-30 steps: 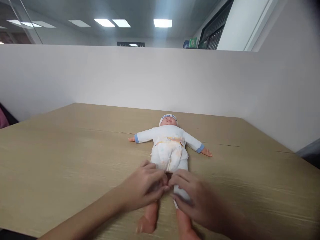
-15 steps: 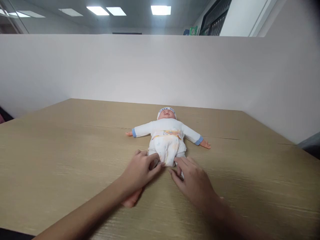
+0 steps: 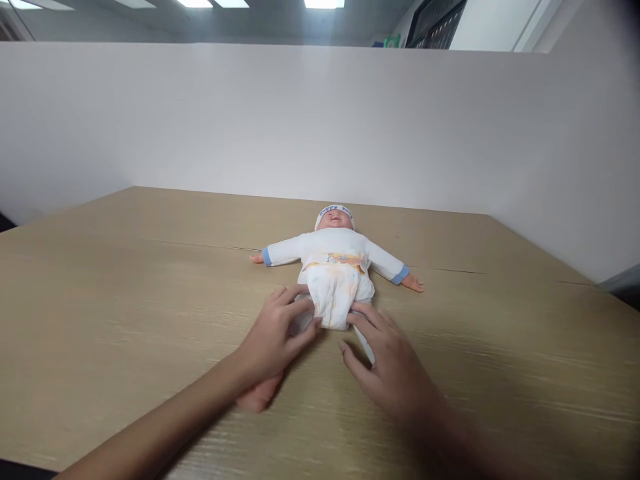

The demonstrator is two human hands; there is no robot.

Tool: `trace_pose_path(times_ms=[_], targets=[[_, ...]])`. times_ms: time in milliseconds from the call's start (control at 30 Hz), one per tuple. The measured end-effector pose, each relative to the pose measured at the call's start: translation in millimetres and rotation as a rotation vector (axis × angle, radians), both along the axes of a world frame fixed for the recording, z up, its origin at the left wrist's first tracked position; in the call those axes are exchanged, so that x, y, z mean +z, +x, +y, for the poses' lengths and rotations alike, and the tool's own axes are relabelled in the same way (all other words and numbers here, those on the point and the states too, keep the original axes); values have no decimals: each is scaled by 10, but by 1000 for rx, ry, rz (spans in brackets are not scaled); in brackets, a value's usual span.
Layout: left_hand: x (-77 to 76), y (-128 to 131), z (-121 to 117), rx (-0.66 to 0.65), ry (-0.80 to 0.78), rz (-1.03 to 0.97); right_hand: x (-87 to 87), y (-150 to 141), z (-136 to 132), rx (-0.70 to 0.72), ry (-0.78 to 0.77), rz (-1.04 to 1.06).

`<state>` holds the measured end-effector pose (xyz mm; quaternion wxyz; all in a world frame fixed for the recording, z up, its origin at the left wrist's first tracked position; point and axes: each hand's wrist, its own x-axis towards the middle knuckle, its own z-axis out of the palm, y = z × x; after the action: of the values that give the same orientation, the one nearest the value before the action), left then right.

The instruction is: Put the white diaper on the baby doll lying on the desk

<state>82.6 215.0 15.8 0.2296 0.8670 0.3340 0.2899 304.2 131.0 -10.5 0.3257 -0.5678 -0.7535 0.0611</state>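
Note:
A baby doll [image 3: 336, 267] lies on its back on the wooden table [image 3: 125, 300], arms spread, in a white top, a white cap and a printed nappy [image 3: 334, 293]. My left hand [image 3: 277, 333] rests over the doll's left-side leg, fingers curled on the white trouser cloth beside the nappy. My right hand [image 3: 387, 363] covers the other leg, its fingers pinching the white cloth at the nappy's lower edge. One bare foot [image 3: 255, 399] shows beneath my left wrist.
White partition walls [image 3: 320, 127] close off the table at the back and on the right. Ceiling lights show above the partition. The table's far right corner lies near a grey surface [image 3: 623, 290].
Both hands have slid up the doll's legs toward the nappy, drawing the white cloth with them. The camera has tipped down a little, so less ceiling shows.

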Motion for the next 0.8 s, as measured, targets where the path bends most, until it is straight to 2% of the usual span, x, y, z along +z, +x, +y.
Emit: trace_pose_path(times_ms=[233,467,600,800], targets=[[-3,4,40,8,-132,24,80,-6,51,-38,-110,49],[-17,17,91,21,-191,9,14,-53,83,-156,-73,228],[-84,15,86,75,-311,-177,-9,-42,82,-246,-110,396],[-185,9,113,97,-502,-399,12,42,87,-374,-181,486]])
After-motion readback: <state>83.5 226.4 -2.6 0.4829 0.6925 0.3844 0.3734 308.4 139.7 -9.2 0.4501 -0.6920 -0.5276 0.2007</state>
